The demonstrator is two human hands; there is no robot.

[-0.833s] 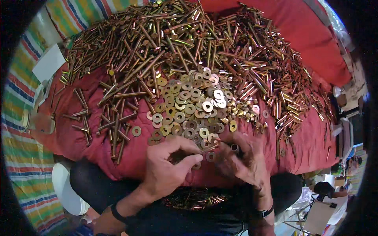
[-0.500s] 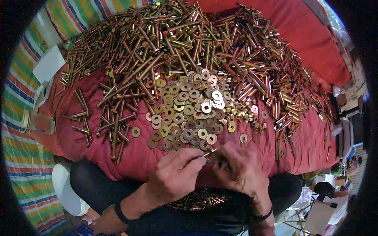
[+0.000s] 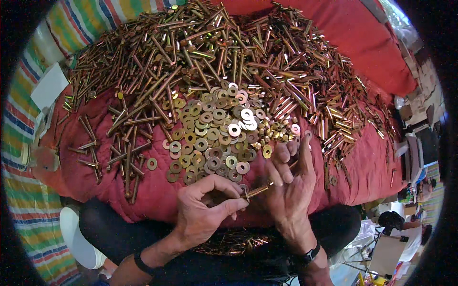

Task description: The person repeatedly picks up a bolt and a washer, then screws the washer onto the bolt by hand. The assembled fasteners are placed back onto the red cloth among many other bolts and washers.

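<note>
Between its thumb and fingertips, my left hand [image 3: 206,202] pinches a brass-coloured bolt [image 3: 259,190] that points right. A washer [image 3: 245,192] sits around the bolt close to the fingertips. Just beyond the bolt's free end is my right hand [image 3: 292,190], palm turned up, its fingers apart and some partly bent. I see nothing clearly held in it, though a thin dark line shows between its fingers. Ahead of both hands lies a heap of flat washers [image 3: 210,143]. Small brass nuts [image 3: 279,132] lie along its right side, near my right fingertips.
A large mound of long bolts [image 3: 157,62] covers the far part of the red quilted cloth [image 3: 186,214]. Shorter metal pieces [image 3: 343,119] spread to the right. More bolts [image 3: 234,242] lie between my legs. White tubs [image 3: 78,238] stand at lower left, beside striped sheeting [image 3: 40,209].
My right hand has drawn away from my left and opened, fingers spreading upward. More of the bolt and its washer now shows in my left hand. The whole view has shifted slightly.
</note>
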